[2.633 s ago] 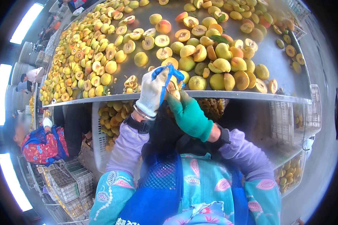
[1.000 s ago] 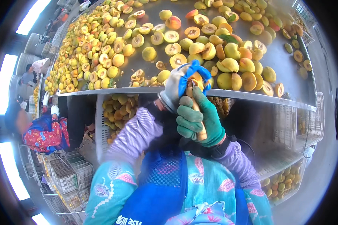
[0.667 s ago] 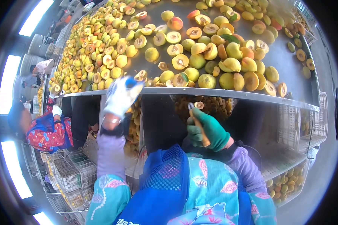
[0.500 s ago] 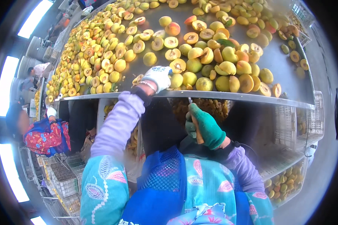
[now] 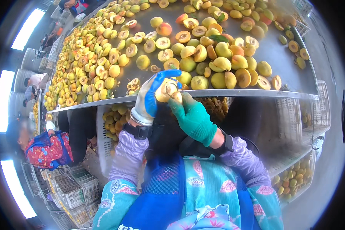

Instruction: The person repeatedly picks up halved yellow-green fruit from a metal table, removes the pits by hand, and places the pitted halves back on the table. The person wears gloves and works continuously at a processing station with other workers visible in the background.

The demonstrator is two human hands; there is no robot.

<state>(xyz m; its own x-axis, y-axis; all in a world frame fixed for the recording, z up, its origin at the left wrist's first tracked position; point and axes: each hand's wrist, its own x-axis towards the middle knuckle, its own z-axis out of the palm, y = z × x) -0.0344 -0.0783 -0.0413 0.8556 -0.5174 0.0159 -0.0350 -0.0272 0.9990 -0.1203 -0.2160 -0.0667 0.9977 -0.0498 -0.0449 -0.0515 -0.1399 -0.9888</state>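
Observation:
My left hand (image 5: 146, 100), in a white glove with blue coating, is closed round a halved peach (image 5: 161, 92) just over the near table edge. The cut face is turned up, showing pale flesh and a brown centre. My right hand (image 5: 195, 119), in a green knitted glove, is closed with its fingertips against the peach half. A thin dark curved piece of the small wooden-handled tool seems to show at the cut face; its handle is hidden by the glove. Beyond the hands, whole and halved peaches (image 5: 222, 63) lie on the metal table (image 5: 149, 63).
A raised metal rim (image 5: 237, 93) edges the table. Below it stand a white crate of peaches (image 5: 115, 122) and a heap of brownish pieces (image 5: 214, 107). White crates (image 5: 289, 119) stand at the right. Another person (image 5: 48, 149) sits at the left by the table.
My left hand has drawn back from the table with a peach half and turned it cut side up. My right hand has risen with the tool to meet it.

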